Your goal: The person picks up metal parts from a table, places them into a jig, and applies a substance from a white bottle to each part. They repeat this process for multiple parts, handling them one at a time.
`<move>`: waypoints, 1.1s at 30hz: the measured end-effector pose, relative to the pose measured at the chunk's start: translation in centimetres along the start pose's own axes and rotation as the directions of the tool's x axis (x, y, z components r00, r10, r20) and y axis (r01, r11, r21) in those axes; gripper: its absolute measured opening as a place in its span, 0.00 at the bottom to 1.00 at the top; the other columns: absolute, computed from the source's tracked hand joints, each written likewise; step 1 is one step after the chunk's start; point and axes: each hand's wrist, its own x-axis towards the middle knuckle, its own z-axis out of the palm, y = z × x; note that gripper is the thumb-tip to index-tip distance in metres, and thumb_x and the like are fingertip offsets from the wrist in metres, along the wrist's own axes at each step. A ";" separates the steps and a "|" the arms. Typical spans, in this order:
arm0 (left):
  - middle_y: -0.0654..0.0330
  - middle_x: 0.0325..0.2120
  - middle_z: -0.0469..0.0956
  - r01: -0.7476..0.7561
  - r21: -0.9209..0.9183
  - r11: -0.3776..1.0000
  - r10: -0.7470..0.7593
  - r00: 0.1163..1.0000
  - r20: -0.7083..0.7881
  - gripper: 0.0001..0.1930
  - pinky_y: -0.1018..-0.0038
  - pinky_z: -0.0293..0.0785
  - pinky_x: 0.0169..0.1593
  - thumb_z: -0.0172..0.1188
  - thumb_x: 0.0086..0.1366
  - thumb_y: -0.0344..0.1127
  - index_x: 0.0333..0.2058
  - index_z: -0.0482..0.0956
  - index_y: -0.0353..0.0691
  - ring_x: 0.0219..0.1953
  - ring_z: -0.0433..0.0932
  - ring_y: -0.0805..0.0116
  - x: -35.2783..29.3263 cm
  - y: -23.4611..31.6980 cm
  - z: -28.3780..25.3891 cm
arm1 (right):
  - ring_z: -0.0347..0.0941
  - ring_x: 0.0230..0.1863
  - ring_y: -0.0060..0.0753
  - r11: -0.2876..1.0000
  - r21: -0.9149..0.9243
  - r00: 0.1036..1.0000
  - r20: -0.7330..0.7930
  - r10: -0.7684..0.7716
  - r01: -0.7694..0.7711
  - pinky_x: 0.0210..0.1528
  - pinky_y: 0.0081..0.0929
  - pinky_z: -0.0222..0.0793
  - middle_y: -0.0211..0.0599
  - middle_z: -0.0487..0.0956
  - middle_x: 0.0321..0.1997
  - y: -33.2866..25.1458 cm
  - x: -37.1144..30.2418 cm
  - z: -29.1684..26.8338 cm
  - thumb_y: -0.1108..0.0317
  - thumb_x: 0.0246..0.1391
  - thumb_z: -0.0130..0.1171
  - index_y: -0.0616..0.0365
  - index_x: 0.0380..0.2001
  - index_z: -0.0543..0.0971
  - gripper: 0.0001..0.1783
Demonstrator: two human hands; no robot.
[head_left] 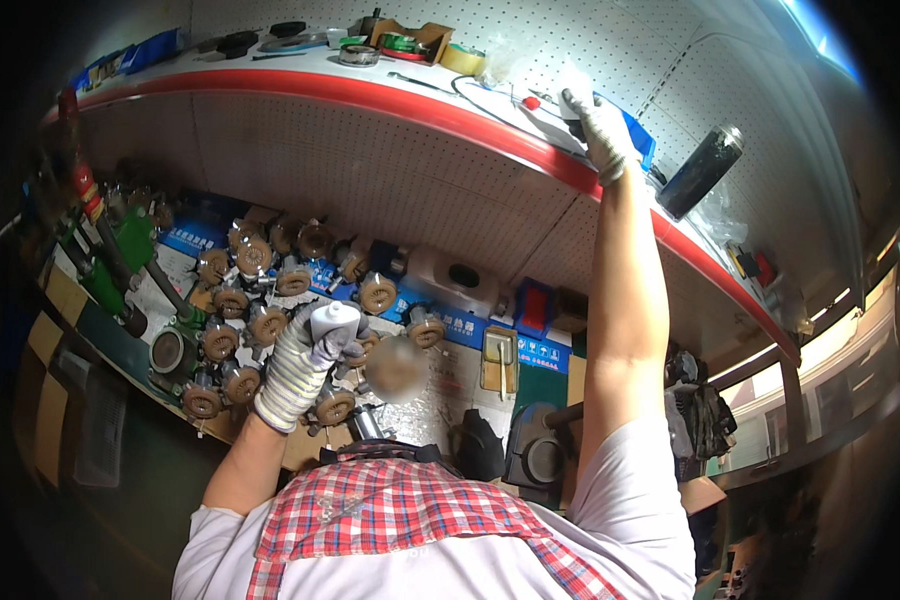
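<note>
My left hand (310,360), in a striped knit glove, is closed around a small white plastic bottle (334,318) with a narrow nozzle, above the bench. Around it lie several round brown parts with clear rims and metal fittings, one brown part (266,326) close to its left. My right arm reaches far up to the shelf (370,98). There my right hand (600,125), also gloved, has its fingers bent around something white (574,88) whose kind I cannot make out. A blue bin (637,138) stands just beside that hand.
Tape rolls, including a yellow one (462,58), lie on the red-edged shelf left of my right hand. A black flask (703,172) leans to its right. A green press (135,240) stands at the bench's left. A small tray (498,360) sits right of the brown parts.
</note>
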 end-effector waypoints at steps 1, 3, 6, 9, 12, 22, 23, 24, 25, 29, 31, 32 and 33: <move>0.56 0.43 0.82 -0.026 -0.027 0.999 0.027 0.999 0.030 0.22 0.76 0.80 0.45 0.64 0.66 0.40 0.53 0.72 0.35 0.41 0.82 0.70 0.6 -0.1 0.5 | 0.75 0.35 0.30 0.993 0.085 0.997 0.000 -0.077 0.077 0.43 0.26 0.73 0.37 0.79 0.40 0.5 -0.4 -0.9 0.50 0.54 0.68 0.65 0.48 0.75 0.30; 0.53 0.46 0.80 -0.048 0.054 0.997 0.047 0.999 0.020 0.25 0.76 0.80 0.46 0.63 0.66 0.42 0.56 0.68 0.35 0.42 0.82 0.69 0.7 0.4 0.4 | 0.78 0.40 0.33 0.950 0.269 0.983 0.052 -0.177 0.157 0.45 0.29 0.75 0.41 0.80 0.43 -0.2 -4.0 0.7 0.54 0.56 0.66 0.66 0.51 0.73 0.29; 0.53 0.45 0.79 -0.124 0.061 0.990 0.123 0.992 0.018 0.24 0.73 0.81 0.46 0.64 0.66 0.40 0.55 0.66 0.37 0.42 0.82 0.64 1.4 -0.6 0.6 | 0.80 0.45 0.36 0.925 0.368 0.954 0.235 -0.188 0.092 0.45 0.29 0.76 0.43 0.81 0.46 -1.5 -12.6 3.0 0.59 0.59 0.64 0.64 0.55 0.72 0.27; 0.55 0.45 0.78 -0.089 0.206 0.975 0.088 0.996 0.015 0.22 0.72 0.79 0.49 0.64 0.66 0.39 0.53 0.68 0.37 0.46 0.79 0.66 1.8 -1.4 1.6 | 0.81 0.38 0.28 0.944 0.324 0.947 0.319 -0.049 -0.061 0.36 0.21 0.76 0.41 0.82 0.41 -0.2 -20.8 4.1 0.62 0.56 0.67 0.64 0.51 0.74 0.24; 0.59 0.46 0.78 -0.139 0.382 0.913 0.160 0.987 -0.022 0.20 0.71 0.75 0.53 0.66 0.65 0.38 0.51 0.72 0.38 0.49 0.77 0.68 1.6 -2.4 1.6 | 0.76 0.34 0.17 0.949 0.214 0.890 0.440 0.119 -0.233 0.34 0.17 0.72 0.34 0.81 0.34 0.2 -26.2 5.6 0.63 0.55 0.68 0.61 0.46 0.77 0.19; 0.59 0.44 0.78 -0.141 0.464 0.874 0.136 0.990 0.044 0.20 0.71 0.75 0.51 0.66 0.64 0.40 0.50 0.74 0.39 0.47 0.77 0.69 1.7 -4.7 1.5 | 0.78 0.42 0.25 0.978 -0.188 0.863 0.505 0.014 0.094 0.41 0.27 0.76 0.43 0.82 0.39 0.5 -28.0 5.0 0.67 0.55 0.67 0.63 0.47 0.77 0.19; 0.59 0.44 0.79 -0.156 0.478 0.865 0.144 0.988 0.062 0.20 0.71 0.75 0.51 0.66 0.64 0.40 0.50 0.74 0.39 0.47 0.77 0.69 1.8 -4.9 1.3 | 0.80 0.42 0.35 0.960 -0.198 0.857 0.511 -0.071 0.198 0.43 0.31 0.77 0.46 0.82 0.39 1.0 -27.8 4.9 0.71 0.53 0.68 0.63 0.48 0.77 0.20; 0.59 0.44 0.79 -0.171 0.491 0.854 0.152 0.985 0.080 0.20 0.71 0.75 0.51 0.66 0.64 0.40 0.50 0.74 0.39 0.46 0.78 0.69 1.8 -5.0 1.2 | 0.80 0.41 0.39 0.916 -0.251 0.829 0.543 -0.136 0.314 0.43 0.32 0.77 0.47 0.82 0.39 0.9 -27.4 4.6 0.71 0.52 0.67 0.63 0.48 0.77 0.19; 0.59 0.43 0.79 -0.189 0.539 0.821 0.160 0.982 0.100 0.20 0.71 0.75 0.51 0.66 0.64 0.40 0.50 0.74 0.38 0.46 0.78 0.69 1.7 -5.0 1.1 | 0.80 0.41 0.44 0.855 -0.298 0.794 0.577 -0.193 0.425 0.44 0.34 0.77 0.48 0.81 0.39 0.3 -27.0 4.2 0.72 0.51 0.67 0.63 0.48 0.77 0.19; 0.57 0.42 0.81 -0.233 0.650 0.723 0.178 0.972 0.151 0.22 0.71 0.75 0.50 0.66 0.63 0.41 0.52 0.75 0.37 0.45 0.80 0.68 1.5 -4.0 1.3 | 0.80 0.43 0.33 0.724 -0.333 0.696 0.662 -0.278 0.605 0.47 0.31 0.78 0.41 0.81 0.40 -1.8 -25.6 4.5 0.71 0.54 0.66 0.59 0.48 0.77 0.18; 0.56 0.43 0.80 -0.182 0.587 0.789 0.125 0.983 0.136 0.25 0.72 0.75 0.52 0.67 0.63 0.42 0.54 0.73 0.36 0.46 0.79 0.68 1.8 -3.7 1.7 | 0.80 0.46 0.31 0.797 -0.254 0.707 0.650 -0.279 0.548 0.50 0.29 0.78 0.40 0.83 0.43 -2.3 -24.6 4.8 0.71 0.53 0.67 0.57 0.52 0.75 0.23; 0.56 0.45 0.79 -0.118 0.506 0.854 0.065 0.990 0.123 0.27 0.72 0.74 0.53 0.68 0.62 0.42 0.56 0.72 0.35 0.48 0.78 0.68 2.1 -3.6 2.2 | 0.79 0.46 0.27 0.880 -0.311 0.773 0.627 -0.094 0.359 0.49 0.28 0.78 0.37 0.82 0.43 -3.5 -24.1 4.9 0.68 0.53 0.68 0.56 0.51 0.76 0.23; 0.56 0.47 0.79 -0.050 0.421 0.906 0.002 0.994 0.113 0.29 0.73 0.74 0.54 0.68 0.62 0.42 0.57 0.71 0.35 0.50 0.77 0.68 2.4 -3.6 2.8 | 0.80 0.41 0.26 0.914 -0.199 0.779 0.603 -0.171 0.354 0.44 0.27 0.79 0.37 0.82 0.40 -3.0 -23.3 4.9 0.67 0.51 0.70 0.57 0.51 0.76 0.24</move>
